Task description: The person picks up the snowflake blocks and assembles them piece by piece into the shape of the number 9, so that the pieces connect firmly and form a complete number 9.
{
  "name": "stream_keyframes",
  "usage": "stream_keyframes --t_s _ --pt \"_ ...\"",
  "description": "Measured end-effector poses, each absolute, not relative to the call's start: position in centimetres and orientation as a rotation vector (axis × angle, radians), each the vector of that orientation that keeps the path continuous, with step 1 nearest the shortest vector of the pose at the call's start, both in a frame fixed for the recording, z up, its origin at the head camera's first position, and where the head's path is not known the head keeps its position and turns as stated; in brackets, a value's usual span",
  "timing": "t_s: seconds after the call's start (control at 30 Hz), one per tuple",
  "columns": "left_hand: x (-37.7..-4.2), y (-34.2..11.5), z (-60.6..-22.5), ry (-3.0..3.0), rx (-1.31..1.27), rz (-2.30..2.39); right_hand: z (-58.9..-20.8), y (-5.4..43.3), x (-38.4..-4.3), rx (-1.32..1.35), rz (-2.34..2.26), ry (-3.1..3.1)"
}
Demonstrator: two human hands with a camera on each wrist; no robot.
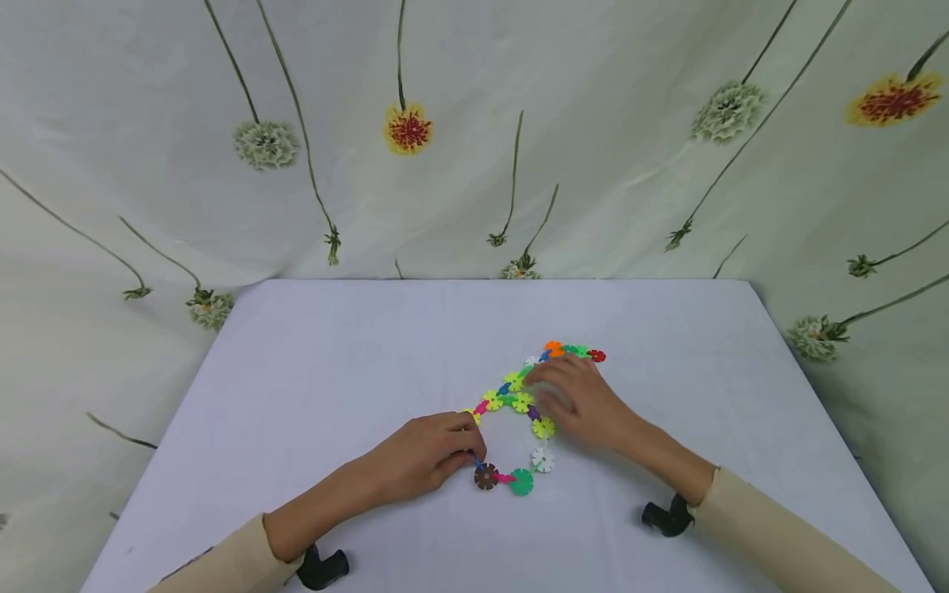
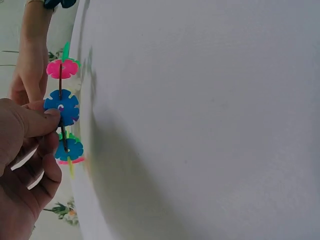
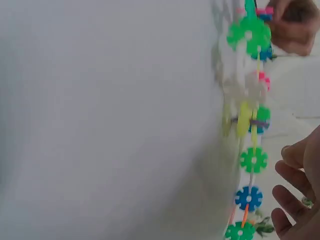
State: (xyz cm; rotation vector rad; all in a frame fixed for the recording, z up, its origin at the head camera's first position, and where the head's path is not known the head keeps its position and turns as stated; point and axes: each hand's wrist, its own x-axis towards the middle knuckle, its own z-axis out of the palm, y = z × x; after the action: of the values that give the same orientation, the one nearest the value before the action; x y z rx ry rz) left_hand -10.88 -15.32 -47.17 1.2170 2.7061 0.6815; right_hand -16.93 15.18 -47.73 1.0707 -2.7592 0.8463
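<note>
A chain of notched plastic discs [image 1: 522,402] in many colours forms a loop on the table, with a tail running to the far right. My left hand [image 1: 423,453] pinches a blue disc [image 2: 71,106] between thumb and fingers at the loop's left side. Beside it in the chain come a brown disc [image 1: 486,476] and a larger green disc [image 1: 521,482]. My right hand [image 1: 586,403] hovers by the tail and overlaps part of it in the head view. In the right wrist view its loosely bent fingers [image 3: 290,175] stand apart from the discs, holding nothing.
The chain lies on a white-covered table [image 1: 356,354]. Behind it hangs a flower-printed cloth [image 1: 460,198]. A black strap piece [image 1: 323,568] sits at the left wrist, another black piece [image 1: 667,517] at the right. The tail ends in a red disc [image 1: 596,356].
</note>
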Motion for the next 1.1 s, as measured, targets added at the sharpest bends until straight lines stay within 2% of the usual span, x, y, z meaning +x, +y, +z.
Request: stream_keyframes --t_s 0.13,0.3,0.77,1.1 --pt "-10.9 -15.6 -47.2 2.709 1.161 0.685 -47.3 15.7 -21.2 1.059 0.679 -2.889" --pt "-11.0 -16.2 -47.3 2.752 1.119 0.693 -46.9 15.9 -23.5 1.097 0.608 -3.006" --pt "-13.4 -18.6 -47.4 2.755 0.991 0.935 -45.9 16.6 -23.7 1.144 0.634 -3.077" --pt "-15.1 -19.6 -49.1 2.484 0.770 1.418 -46.0 17.9 -22.7 0.967 1.150 -3.122"
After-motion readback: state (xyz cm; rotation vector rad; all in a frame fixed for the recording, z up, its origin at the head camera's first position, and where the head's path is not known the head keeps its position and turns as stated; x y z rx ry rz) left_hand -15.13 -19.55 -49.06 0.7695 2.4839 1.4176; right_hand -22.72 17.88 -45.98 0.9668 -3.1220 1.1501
